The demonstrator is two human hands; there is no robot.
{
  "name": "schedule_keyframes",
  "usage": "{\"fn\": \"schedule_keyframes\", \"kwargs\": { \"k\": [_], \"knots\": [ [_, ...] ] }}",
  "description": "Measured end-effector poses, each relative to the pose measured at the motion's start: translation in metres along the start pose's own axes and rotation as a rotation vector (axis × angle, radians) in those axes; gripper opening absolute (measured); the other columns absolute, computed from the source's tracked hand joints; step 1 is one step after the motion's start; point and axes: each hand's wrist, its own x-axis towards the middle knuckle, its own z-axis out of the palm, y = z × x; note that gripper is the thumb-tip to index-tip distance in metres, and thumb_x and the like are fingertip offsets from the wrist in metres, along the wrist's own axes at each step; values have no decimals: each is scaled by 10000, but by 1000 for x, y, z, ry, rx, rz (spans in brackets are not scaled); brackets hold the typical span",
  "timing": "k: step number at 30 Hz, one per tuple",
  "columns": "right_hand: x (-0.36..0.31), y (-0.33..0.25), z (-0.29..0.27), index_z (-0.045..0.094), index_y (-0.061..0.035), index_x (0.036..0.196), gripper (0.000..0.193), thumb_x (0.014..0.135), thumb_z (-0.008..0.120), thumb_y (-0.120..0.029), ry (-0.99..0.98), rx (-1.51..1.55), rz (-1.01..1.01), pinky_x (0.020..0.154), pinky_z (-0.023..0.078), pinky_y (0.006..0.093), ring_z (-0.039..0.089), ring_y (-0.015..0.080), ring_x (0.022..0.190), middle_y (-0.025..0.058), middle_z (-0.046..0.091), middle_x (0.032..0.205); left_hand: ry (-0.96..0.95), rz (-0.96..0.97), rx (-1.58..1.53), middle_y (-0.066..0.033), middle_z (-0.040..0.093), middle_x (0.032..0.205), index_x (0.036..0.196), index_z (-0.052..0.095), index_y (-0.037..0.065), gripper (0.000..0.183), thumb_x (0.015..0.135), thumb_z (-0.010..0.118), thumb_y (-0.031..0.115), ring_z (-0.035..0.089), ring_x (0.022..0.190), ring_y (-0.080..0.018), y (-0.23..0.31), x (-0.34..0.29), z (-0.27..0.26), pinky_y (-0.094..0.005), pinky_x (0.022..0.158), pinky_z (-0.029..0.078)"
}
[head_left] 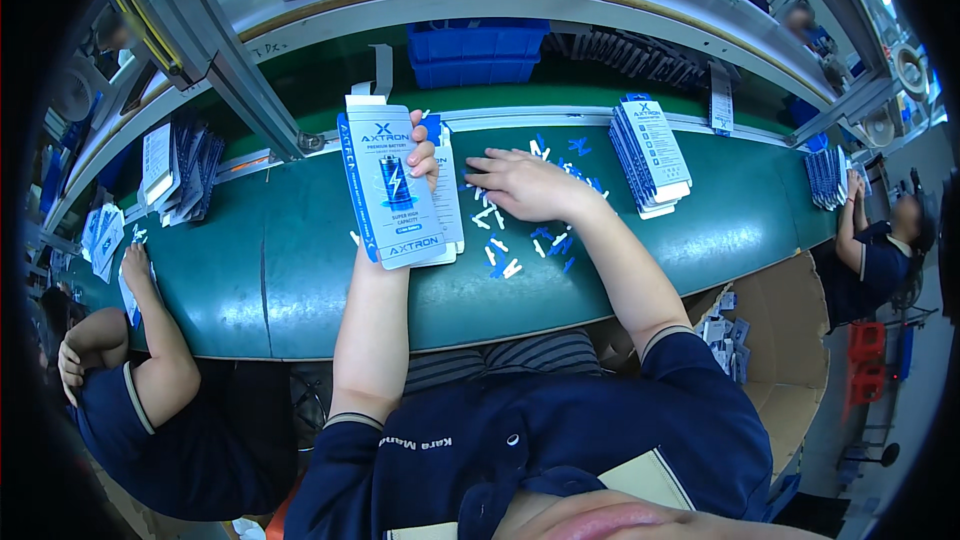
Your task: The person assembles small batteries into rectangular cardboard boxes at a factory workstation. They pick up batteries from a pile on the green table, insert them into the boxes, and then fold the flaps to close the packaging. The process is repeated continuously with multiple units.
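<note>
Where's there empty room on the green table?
Bare patches: between the left box pile and the box in the left hand; between the right stack and far-right boxes. Crowded: around the right hand, among scattered little pieces.

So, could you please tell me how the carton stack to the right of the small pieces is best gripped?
Probably across its two long sides, reaching in from the near end: the carton stack stands apart from the small pieces, and its short near end faces the person.
</note>
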Motion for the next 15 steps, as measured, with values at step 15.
{"fn": "schedule_keyframes", "kwargs": {
  "k": [15],
  "knots": [
    [-18, 9, -25, 535, -85, 1279, 392, 902, 526, -194, -142, -45, 44, 1095, 253, 535, 311, 346, 1359, 126, 420, 1422, -7, -10, 13, -116, 475, 943, 1244, 375, -51, 630, 888, 596, 419, 460, 679, -139, -1, 2, -4, -234, 569, 414]
  ]
}}
